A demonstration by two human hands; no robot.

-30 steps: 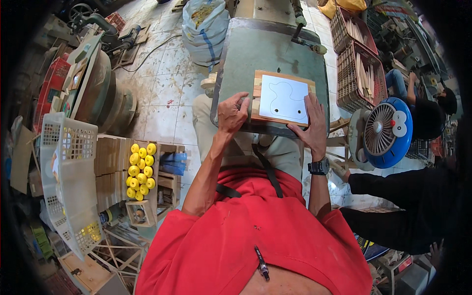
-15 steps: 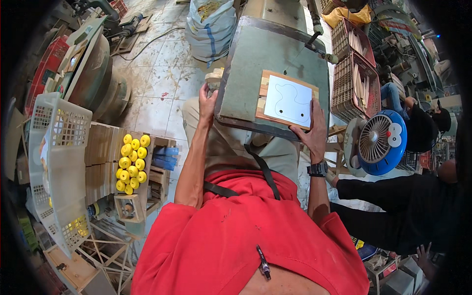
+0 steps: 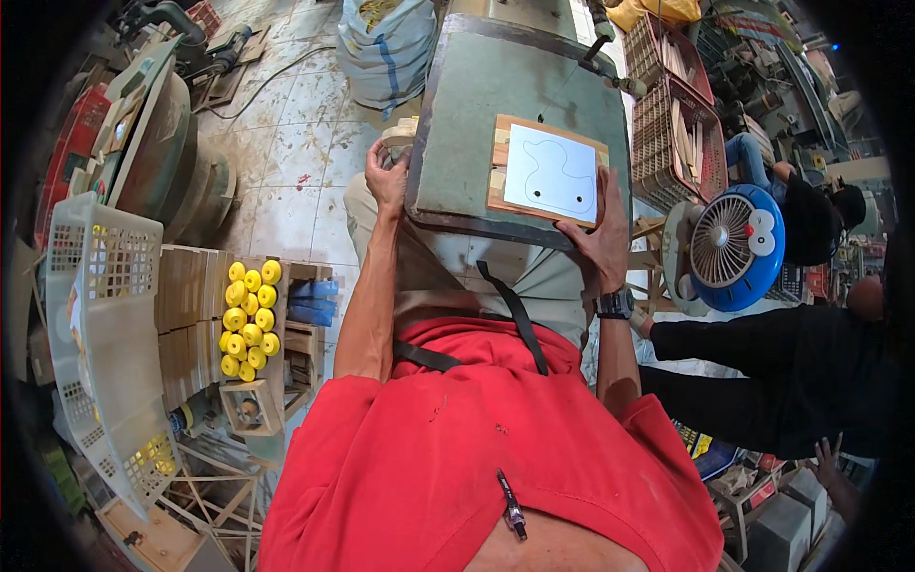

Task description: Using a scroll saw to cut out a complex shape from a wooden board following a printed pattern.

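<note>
On the left, left hand (image 3: 386, 181) with bent fingers by pale wood (image 3: 400, 135) beside the green table (image 3: 467, 105); held or just touched, hard to tell. Near the middle, on the table, a board (image 3: 498, 179) under white paper (image 3: 551, 170) with a duck-like line. Then right hand (image 3: 607, 238), thumb and fingers wide apart, against the board's right side. Possible trouble: crooked board, from a push on one side.

floor (image 3: 300, 143) bright, r. edge dim; fisheye bend, blk corners
</note>
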